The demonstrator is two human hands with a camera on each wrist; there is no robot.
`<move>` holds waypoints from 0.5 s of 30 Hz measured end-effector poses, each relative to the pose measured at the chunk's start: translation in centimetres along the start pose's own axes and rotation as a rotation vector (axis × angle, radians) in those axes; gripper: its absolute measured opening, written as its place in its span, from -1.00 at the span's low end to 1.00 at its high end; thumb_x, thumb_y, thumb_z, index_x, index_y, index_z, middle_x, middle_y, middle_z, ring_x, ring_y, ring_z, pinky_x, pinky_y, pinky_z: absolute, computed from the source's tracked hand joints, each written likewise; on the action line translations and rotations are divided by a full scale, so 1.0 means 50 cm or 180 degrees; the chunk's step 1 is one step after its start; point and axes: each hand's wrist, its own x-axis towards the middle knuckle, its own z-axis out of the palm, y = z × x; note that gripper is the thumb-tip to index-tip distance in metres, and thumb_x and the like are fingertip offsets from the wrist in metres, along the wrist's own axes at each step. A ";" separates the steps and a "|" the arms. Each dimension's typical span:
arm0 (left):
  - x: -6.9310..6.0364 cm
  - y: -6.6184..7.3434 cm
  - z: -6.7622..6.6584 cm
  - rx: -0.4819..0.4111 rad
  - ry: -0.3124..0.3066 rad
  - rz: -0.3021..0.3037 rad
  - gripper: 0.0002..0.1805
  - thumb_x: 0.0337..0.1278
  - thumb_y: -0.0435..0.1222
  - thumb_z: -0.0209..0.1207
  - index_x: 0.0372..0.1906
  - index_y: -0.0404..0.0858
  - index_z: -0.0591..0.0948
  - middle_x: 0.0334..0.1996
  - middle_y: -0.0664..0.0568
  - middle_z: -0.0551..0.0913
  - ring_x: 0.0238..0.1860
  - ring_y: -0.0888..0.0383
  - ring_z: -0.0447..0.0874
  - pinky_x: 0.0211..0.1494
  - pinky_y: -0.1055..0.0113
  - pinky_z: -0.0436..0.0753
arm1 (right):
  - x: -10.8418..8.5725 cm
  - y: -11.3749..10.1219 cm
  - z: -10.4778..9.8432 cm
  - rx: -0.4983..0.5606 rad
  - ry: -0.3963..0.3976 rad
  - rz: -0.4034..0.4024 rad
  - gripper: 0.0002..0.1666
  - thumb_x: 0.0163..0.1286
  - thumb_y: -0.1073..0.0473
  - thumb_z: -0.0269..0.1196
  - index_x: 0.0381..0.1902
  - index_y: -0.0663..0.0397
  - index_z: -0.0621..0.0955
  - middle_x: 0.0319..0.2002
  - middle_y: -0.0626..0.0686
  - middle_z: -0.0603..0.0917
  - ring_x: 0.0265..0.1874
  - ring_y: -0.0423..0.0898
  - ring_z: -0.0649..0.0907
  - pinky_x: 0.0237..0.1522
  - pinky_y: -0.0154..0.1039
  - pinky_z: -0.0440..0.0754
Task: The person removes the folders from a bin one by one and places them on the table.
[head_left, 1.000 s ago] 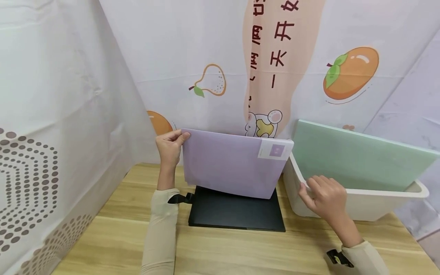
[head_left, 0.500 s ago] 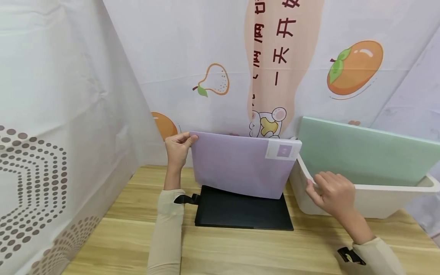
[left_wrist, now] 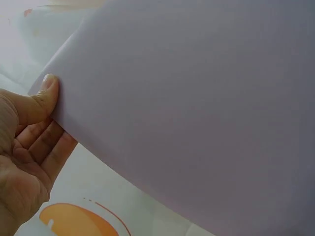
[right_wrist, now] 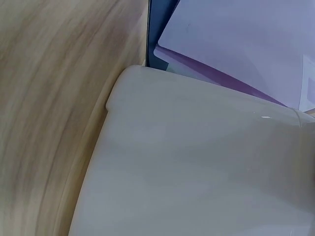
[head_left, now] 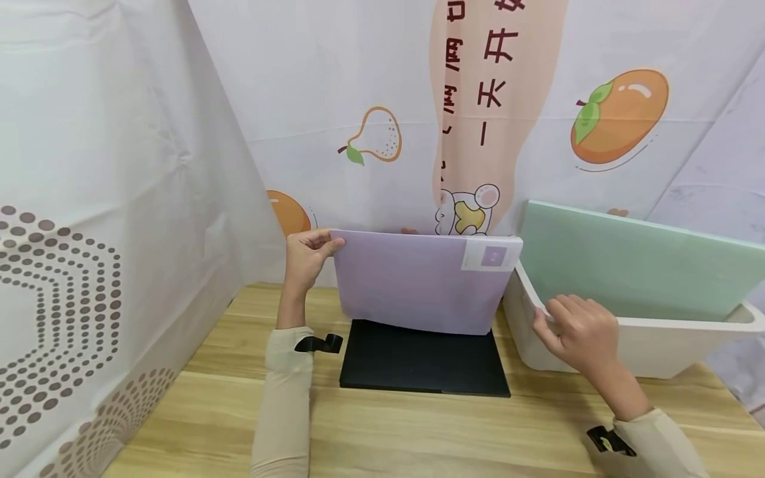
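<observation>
Purple folder; black panel beneath

Fruit-printed white backdrop behind wood-grain table

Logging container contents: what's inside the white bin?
A green folder stands in the bin, its upper part showing. The front wall covers the folder's lower part and the bin's floor, so anything lying there cannot be seen.
</observation>
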 end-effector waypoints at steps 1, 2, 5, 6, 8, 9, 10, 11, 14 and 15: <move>0.000 -0.001 0.000 -0.0015 0.0013 -0.0017 -0.80 0.10 -0.48 0.42 -0.28 -0.62 0.73 -0.58 0.39 0.72 -0.50 0.40 0.70 -0.35 0.49 0.72 | 0.000 0.001 0.000 -0.0002 0.0001 -0.0003 -0.51 0.32 0.05 0.04 -0.79 0.04 0.28 -0.81 -0.11 0.22 -0.73 -0.32 0.03 -0.69 -0.36 -0.12; 0.000 -0.002 0.001 -0.0033 0.0031 -0.0037 -0.80 0.10 -0.48 0.42 -0.28 -0.63 0.73 -0.58 0.39 0.72 -0.50 0.39 0.69 -0.35 0.49 0.72 | 0.001 0.001 0.000 0.0000 0.0006 -0.0008 -0.51 0.32 0.05 0.04 -0.79 0.04 0.29 -0.81 -0.10 0.23 -0.73 -0.32 0.04 -0.70 -0.35 -0.11; -0.001 -0.003 0.003 -0.0087 0.0112 -0.0102 -0.79 0.11 -0.50 0.40 -0.23 -0.65 0.72 -0.57 0.40 0.72 -0.49 0.39 0.69 -0.34 0.48 0.72 | 0.001 0.002 0.000 -0.0001 0.0002 -0.0026 -0.52 0.31 0.05 0.04 -0.79 0.05 0.30 -0.81 -0.11 0.23 -0.74 -0.32 0.05 -0.71 -0.35 -0.09; -0.001 -0.003 0.004 -0.0112 0.0140 -0.0125 -0.78 0.12 -0.50 0.40 -0.21 -0.65 0.72 -0.56 0.40 0.73 -0.49 0.39 0.70 -0.34 0.48 0.72 | 0.001 0.002 0.000 -0.0002 -0.0003 -0.0032 -0.52 0.32 0.05 0.04 -0.79 0.05 0.31 -0.81 -0.11 0.23 -0.74 -0.31 0.05 -0.71 -0.35 -0.09; -0.001 -0.004 0.008 -0.0154 0.0187 -0.0165 -0.76 0.12 -0.50 0.40 -0.19 -0.66 0.71 -0.56 0.41 0.73 -0.49 0.39 0.70 -0.34 0.48 0.72 | 0.000 0.002 -0.001 -0.0006 -0.0012 -0.0030 -0.52 0.31 0.05 0.04 -0.79 0.04 0.30 -0.80 -0.12 0.22 -0.73 -0.31 0.05 -0.71 -0.36 -0.10; -0.001 -0.004 0.010 -0.0175 0.0215 -0.0180 -0.75 0.12 -0.51 0.39 -0.17 -0.66 0.71 -0.56 0.41 0.73 -0.48 0.39 0.71 -0.35 0.48 0.72 | 0.000 0.002 -0.002 -0.0012 -0.0020 -0.0027 -0.52 0.31 0.05 0.04 -0.79 0.04 0.29 -0.80 -0.12 0.20 -0.73 -0.31 0.04 -0.70 -0.36 -0.10; -0.001 -0.005 0.012 -0.0189 0.0244 -0.0193 -0.75 0.13 -0.51 0.39 -0.16 -0.66 0.71 -0.56 0.42 0.73 -0.48 0.40 0.71 -0.35 0.48 0.71 | 0.000 0.003 -0.002 -0.0013 -0.0026 -0.0026 -0.52 0.31 0.05 0.04 -0.79 0.04 0.29 -0.80 -0.13 0.19 -0.73 -0.31 0.04 -0.69 -0.36 -0.11; -0.001 -0.005 0.013 -0.0200 0.0269 -0.0204 -0.74 0.13 -0.50 0.39 -0.16 -0.66 0.70 -0.57 0.43 0.73 -0.49 0.40 0.70 -0.36 0.49 0.71 | -0.001 0.003 -0.003 -0.0017 -0.0033 -0.0028 -0.52 0.31 0.05 0.04 -0.79 0.04 0.29 -0.80 -0.13 0.20 -0.73 -0.31 0.04 -0.69 -0.37 -0.11; -0.002 -0.008 0.017 -0.0218 0.0358 -0.0211 -0.74 0.12 -0.51 0.40 -0.15 -0.67 0.70 -0.58 0.44 0.72 -0.51 0.42 0.69 -0.38 0.52 0.68 | -0.001 0.003 -0.003 -0.0015 -0.0040 -0.0040 -0.53 0.31 0.06 0.05 -0.79 0.04 0.29 -0.79 -0.13 0.19 -0.72 -0.31 0.04 -0.69 -0.37 -0.10; -0.003 -0.008 0.018 -0.0225 0.0388 -0.0208 -0.74 0.12 -0.51 0.40 -0.15 -0.66 0.70 -0.58 0.44 0.72 -0.51 0.42 0.68 -0.39 0.52 0.68 | -0.002 0.003 -0.003 -0.0019 -0.0049 -0.0046 -0.53 0.31 0.06 0.05 -0.79 0.03 0.30 -0.79 -0.13 0.19 -0.72 -0.31 0.04 -0.69 -0.37 -0.10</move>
